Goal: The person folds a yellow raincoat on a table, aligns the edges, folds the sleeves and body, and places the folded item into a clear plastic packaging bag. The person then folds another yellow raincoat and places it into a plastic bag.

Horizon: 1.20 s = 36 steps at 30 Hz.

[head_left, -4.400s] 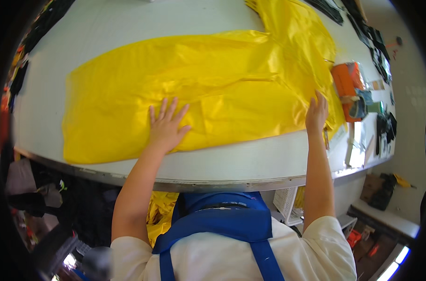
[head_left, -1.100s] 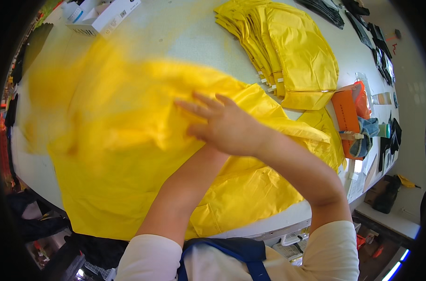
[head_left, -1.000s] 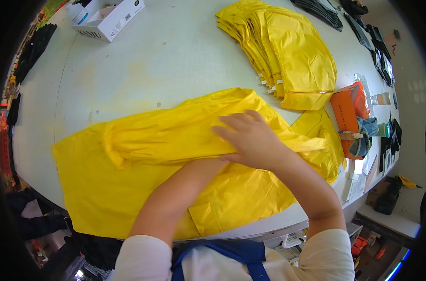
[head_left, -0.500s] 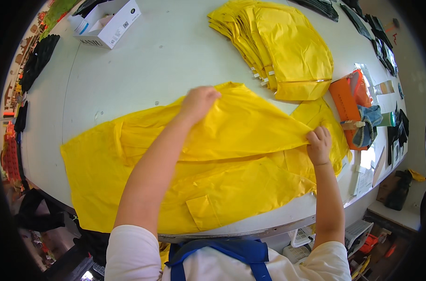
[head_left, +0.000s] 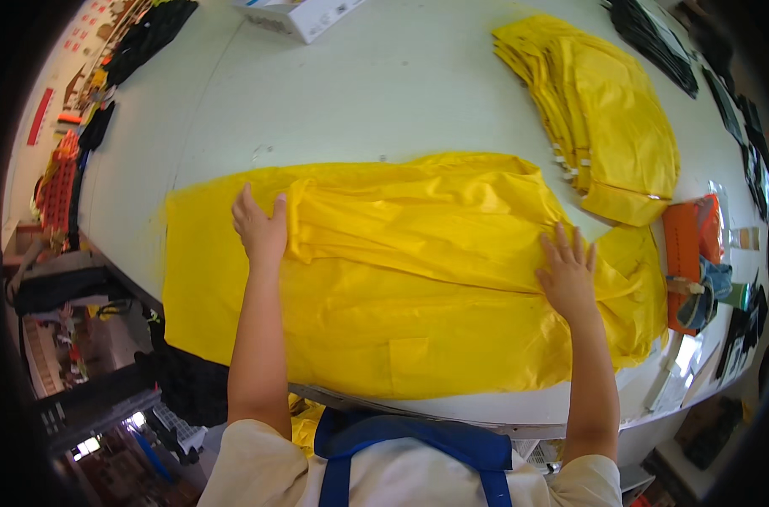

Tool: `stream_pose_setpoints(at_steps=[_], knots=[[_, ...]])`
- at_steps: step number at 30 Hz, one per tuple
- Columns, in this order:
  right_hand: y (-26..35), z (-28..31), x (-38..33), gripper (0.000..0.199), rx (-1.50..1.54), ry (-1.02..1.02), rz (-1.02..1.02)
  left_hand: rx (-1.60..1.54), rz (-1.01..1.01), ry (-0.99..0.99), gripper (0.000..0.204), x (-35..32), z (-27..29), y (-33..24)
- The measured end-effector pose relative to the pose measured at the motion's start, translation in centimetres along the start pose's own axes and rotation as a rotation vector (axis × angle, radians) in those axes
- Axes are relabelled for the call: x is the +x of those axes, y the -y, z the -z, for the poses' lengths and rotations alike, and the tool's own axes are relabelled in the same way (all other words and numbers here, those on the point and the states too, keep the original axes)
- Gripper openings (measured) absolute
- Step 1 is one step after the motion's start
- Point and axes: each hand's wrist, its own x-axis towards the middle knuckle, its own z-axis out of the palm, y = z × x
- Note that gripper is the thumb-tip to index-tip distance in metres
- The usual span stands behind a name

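A yellow raincoat-like jacket (head_left: 350, 313) lies spread on the pale table, with a square pocket flap near its front edge. One sleeve (head_left: 418, 220) is laid lengthwise across it, its cuff toward the left. My left hand (head_left: 262, 228) is beside that cuff, thumb and fingers apart, holding nothing. My right hand (head_left: 567, 269) lies flat with fingers spread on the yellow fabric near the sleeve's right end. At the far right, a stack of folded yellow garments (head_left: 625, 127) with small white tags sits just beyond the jacket.
An orange box (head_left: 682, 237) holding cloth stands at the table's right side, with papers (head_left: 678, 372) nearer me. A white carton (head_left: 304, 17) is at the far edge of view. Dark folded items (head_left: 652, 42) lie far right. The table's curved front edge runs before me.
Both hands have let go of the sleeve fabric they gripped. The sleeve now lies flatter along the jacket. My left hand has moved left to the cuff; the view has shifted left.
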Motion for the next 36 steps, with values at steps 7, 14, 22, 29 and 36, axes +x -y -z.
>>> stream_pose_setpoints(at_steps=[7, 14, 22, 29, 36], knots=[[18.5, 4.1, 2.2, 0.052, 1.550, 0.112, 0.071, -0.480, -0.079, 0.263, 0.037, -5.9, 5.1, 1.4], [22.0, 6.9, -0.4, 0.057, 2.315, 0.354, -0.012, -0.708, -0.459, 0.435, 0.040, -13.7, 11.9, -1.9], [19.1, 8.1, -4.8, 0.056, 2.351, 0.382, 0.005, -0.859, -0.385, 0.713, 0.039, -13.6, 12.0, -6.3], [15.0, 8.3, -8.2, 0.048, 1.832, 0.289, 0.097, -0.781, -0.569, 0.614, 0.015, -15.8, 11.8, -9.9], [-2.0, -2.1, -19.8, 0.033, 0.886, -0.694, -0.762, -0.662, -0.782, 0.540, 0.024, -19.2, 11.6, -11.7]])
